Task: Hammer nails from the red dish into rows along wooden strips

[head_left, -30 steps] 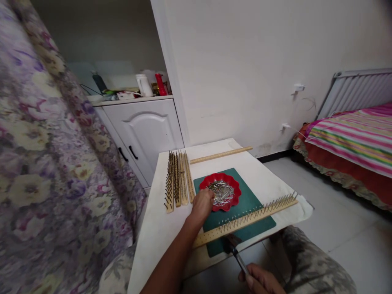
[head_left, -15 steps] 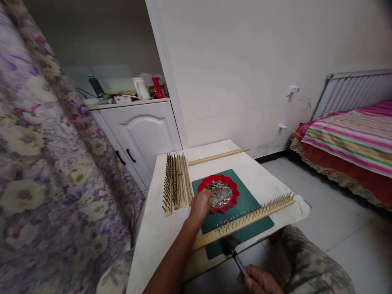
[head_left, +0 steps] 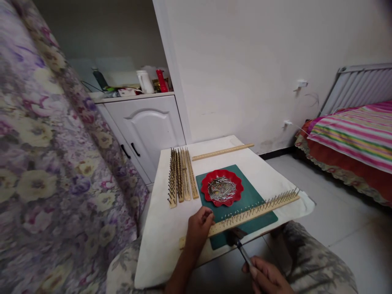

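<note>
My left hand (head_left: 200, 226) is over the left part of a wooden strip (head_left: 218, 229), with thumb and fingers pinched together. Whatever lies between the fingertips is too small to make out. Rows of nails (head_left: 260, 208) stand up from the strip's middle and right, while its left part shows small holes. In my right hand (head_left: 267, 274) is a hammer (head_left: 245, 254), its dark head low by the table's near edge, just in front of the strip. A red scalloped bowl (head_left: 239, 190) of loose silvery nails (head_left: 225, 190) sits beyond the strip on a green mat (head_left: 255, 197).
Several nail-studded wooden strips (head_left: 180, 179) lie side by side at the table's left. Another wooden strip (head_left: 223, 152) lies along the far edge of the white table (head_left: 165, 237). A floral curtain (head_left: 76, 163) hangs at left; a bed (head_left: 352, 134) stands at right.
My left hand has come out of the bowl of nails and moved toward me, over the strip. The hammer stays low in my right hand. The view has shifted slightly.
</note>
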`<state>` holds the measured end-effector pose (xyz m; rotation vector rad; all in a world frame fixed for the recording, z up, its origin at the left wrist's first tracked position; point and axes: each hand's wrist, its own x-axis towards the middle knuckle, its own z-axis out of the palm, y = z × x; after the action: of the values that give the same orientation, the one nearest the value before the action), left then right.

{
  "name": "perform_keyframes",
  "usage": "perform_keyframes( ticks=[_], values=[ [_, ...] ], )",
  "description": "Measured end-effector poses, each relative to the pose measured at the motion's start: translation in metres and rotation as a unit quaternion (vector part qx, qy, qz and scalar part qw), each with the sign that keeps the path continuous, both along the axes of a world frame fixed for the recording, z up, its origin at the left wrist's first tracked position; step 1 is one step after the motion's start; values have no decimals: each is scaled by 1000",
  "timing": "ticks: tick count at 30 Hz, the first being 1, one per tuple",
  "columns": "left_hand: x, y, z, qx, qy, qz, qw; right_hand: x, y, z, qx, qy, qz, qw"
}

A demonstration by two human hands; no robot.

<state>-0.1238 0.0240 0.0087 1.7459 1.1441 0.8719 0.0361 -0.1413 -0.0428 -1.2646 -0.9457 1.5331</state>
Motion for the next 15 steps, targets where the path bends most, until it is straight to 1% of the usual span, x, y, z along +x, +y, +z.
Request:
perform_keyframes(
  ticks=[1,3,6,10,15],
  values=[
    [1,-4,-1,7,6,-5,1000,-1,0,-1,-3,2,-2,1000],
    [4,-11,-2,44,27,-7,999,-1,-1,-2,-4,4,-1,1000],
    [6,-14,-3,90,53,-7,994,-2,-2,1,-1,-8,-9,1000],
    [6,-16,-5,93,56,-17,994,-2,-3,6,-10,-10,-18,1000],
    [6,-16,-9,118,69,-31,990,-2,-3,6,-9,11,-11,1000]
  ],
)
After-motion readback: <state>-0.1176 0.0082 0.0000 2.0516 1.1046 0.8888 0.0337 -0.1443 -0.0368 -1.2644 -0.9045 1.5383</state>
